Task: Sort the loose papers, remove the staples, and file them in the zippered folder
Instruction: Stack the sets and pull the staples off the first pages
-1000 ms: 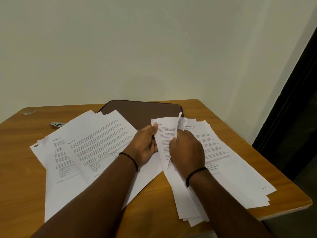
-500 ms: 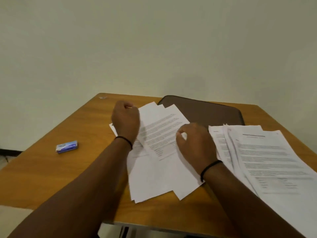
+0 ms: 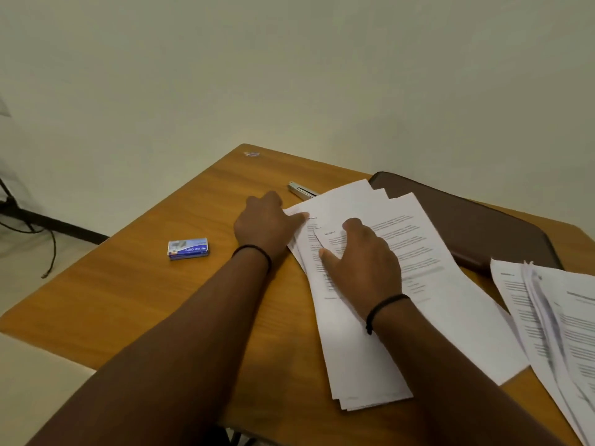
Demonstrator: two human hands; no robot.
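Note:
A fanned stack of printed white papers (image 3: 418,252) lies mid-table. My left hand (image 3: 267,225) rests at the stack's upper left corner, thumb on the top edge of the sheets. My right hand (image 3: 360,255) lies flat on the top sheet, fingers spread. A second pile of papers (image 3: 560,323) sits at the right edge. The brown zippered folder (image 3: 483,220) lies closed behind both piles, partly covered by them. A metal stapler or staple remover (image 3: 301,189) pokes out from under the stack's far edge.
A small blue box of staples (image 3: 188,249) lies on the wooden table (image 3: 128,291) left of my hands. A tiny scrap (image 3: 251,154) sits at the far corner. The wall is close behind; cables hang at the far left, off the table.
My hands let go of the sheets held up a second ago, which now lie on the right pile, and moved to the left stack. My view swung left, showing the blue box.

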